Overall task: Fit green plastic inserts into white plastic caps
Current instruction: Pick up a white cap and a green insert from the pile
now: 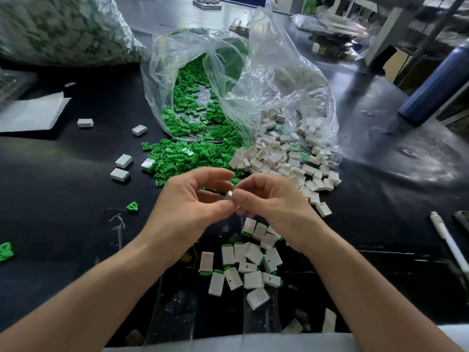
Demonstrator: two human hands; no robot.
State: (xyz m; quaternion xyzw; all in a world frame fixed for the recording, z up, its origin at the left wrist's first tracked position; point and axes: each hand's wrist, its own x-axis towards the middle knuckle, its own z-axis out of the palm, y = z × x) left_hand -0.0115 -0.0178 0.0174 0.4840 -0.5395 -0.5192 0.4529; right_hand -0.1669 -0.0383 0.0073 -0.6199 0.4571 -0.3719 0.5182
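Assembled caps (253, 279) lie nearest, and just beyond them left hand (187, 199) and right hand (275, 201) together pinch one white cap (230, 194).

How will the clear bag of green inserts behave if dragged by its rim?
Probably floppy: the clear bag is thin, wrinkled film, slumped on the table. Its mouth lies open with green inserts already spilled out, so a tug would likely scatter more. Only partly filled, it likely shifts easily.
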